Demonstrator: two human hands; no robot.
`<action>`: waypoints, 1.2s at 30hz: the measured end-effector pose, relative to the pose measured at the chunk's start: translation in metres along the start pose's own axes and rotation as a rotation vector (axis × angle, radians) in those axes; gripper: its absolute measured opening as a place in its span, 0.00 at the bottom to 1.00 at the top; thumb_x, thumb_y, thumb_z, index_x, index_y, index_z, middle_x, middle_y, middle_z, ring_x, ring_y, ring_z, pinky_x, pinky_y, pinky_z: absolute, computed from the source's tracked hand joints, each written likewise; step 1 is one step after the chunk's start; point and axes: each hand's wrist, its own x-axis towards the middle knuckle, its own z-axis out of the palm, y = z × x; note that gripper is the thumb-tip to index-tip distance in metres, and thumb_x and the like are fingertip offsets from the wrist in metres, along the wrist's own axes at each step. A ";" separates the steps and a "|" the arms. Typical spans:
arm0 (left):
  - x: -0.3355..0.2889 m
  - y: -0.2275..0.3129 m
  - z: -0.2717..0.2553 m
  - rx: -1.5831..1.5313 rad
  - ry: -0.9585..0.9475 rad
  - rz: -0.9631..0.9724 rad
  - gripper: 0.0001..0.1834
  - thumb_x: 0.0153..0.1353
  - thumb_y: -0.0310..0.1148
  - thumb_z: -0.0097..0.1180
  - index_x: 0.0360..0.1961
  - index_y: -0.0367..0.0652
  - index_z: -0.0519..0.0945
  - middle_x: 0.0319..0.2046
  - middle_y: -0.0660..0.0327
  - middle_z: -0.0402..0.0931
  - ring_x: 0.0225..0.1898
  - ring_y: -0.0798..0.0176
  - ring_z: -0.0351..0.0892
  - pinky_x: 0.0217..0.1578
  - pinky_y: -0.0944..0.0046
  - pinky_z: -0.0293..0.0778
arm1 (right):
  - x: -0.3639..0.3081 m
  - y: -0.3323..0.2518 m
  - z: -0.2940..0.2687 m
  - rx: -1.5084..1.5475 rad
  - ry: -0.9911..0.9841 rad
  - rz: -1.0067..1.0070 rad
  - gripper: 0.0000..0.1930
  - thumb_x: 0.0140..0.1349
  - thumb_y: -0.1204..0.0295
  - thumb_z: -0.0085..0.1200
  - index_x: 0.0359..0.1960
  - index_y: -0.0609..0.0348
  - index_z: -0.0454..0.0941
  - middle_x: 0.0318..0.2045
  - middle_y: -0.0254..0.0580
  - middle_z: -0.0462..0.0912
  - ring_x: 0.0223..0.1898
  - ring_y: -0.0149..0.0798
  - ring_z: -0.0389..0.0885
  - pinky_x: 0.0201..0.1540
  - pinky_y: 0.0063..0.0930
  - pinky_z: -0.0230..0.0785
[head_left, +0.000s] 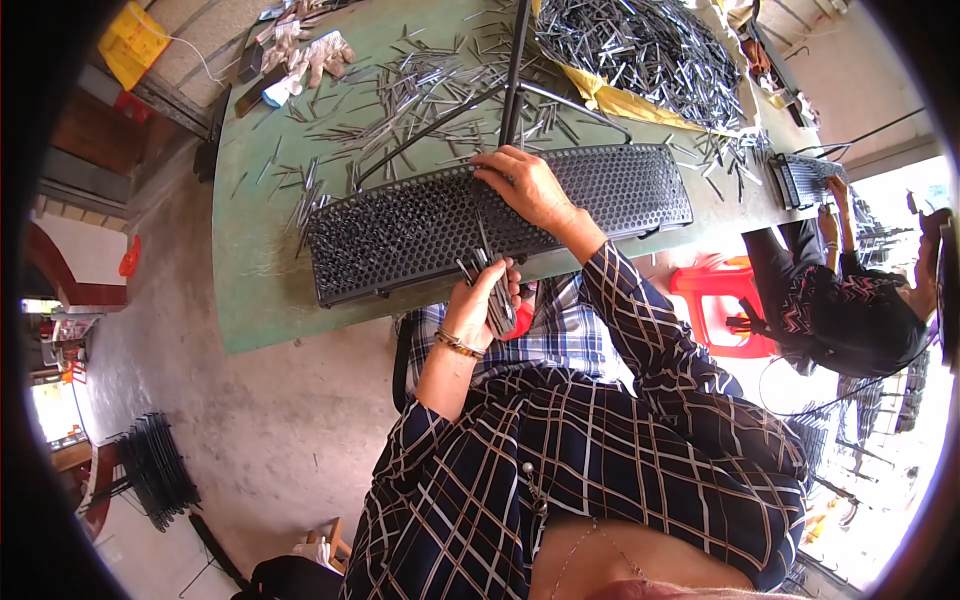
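Note:
A long black perforated tray lies along the near edge of the green table. Many round holes cover its top, and those in its left part look filled with dark pins. My left hand is closed round a bundle of thin dark metal strips just in front of the tray. One strip sticks out of the bundle toward the holes. Over the middle of the tray, the fingers of my right hand are bent together near its far side. What they pinch, if anything, is too small to make out.
Loose strips litter the green table. A yellow-edged sack heaped with more stands at the back right. A black metal stand rises behind the tray. Work gloves lie far left. Right, a co-worker handles another tray near a red stool.

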 end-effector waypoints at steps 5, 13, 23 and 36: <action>0.002 0.000 -0.001 -0.001 -0.001 -0.003 0.13 0.61 0.37 0.52 0.40 0.38 0.75 0.28 0.61 0.76 0.26 0.70 0.75 0.26 0.69 0.75 | -0.001 0.004 0.001 0.066 0.067 0.046 0.08 0.56 0.72 0.54 0.36 0.61 0.79 0.31 0.45 0.79 0.31 0.49 0.78 0.34 0.34 0.72; 0.002 0.000 -0.002 -0.005 -0.010 -0.011 0.13 0.61 0.38 0.52 0.39 0.38 0.75 0.28 0.62 0.76 0.26 0.71 0.75 0.26 0.70 0.75 | -0.014 0.009 0.010 -0.081 0.108 0.051 0.08 0.55 0.71 0.55 0.35 0.58 0.80 0.30 0.41 0.78 0.32 0.45 0.77 0.37 0.34 0.68; -0.005 0.002 -0.006 0.046 0.001 0.013 0.12 0.61 0.36 0.52 0.41 0.39 0.76 0.29 0.61 0.77 0.28 0.70 0.77 0.27 0.69 0.76 | -0.017 -0.006 -0.014 -0.104 -0.025 -0.169 0.13 0.50 0.76 0.55 0.40 0.56 0.79 0.36 0.41 0.77 0.38 0.44 0.76 0.41 0.37 0.67; -0.027 0.010 -0.017 0.081 0.013 0.085 0.10 0.61 0.35 0.53 0.40 0.40 0.75 0.28 0.62 0.76 0.27 0.69 0.76 0.25 0.69 0.75 | -0.070 -0.025 -0.017 -0.190 -0.340 -0.465 0.19 0.43 0.73 0.52 0.40 0.61 0.76 0.48 0.42 0.74 0.48 0.42 0.73 0.49 0.32 0.68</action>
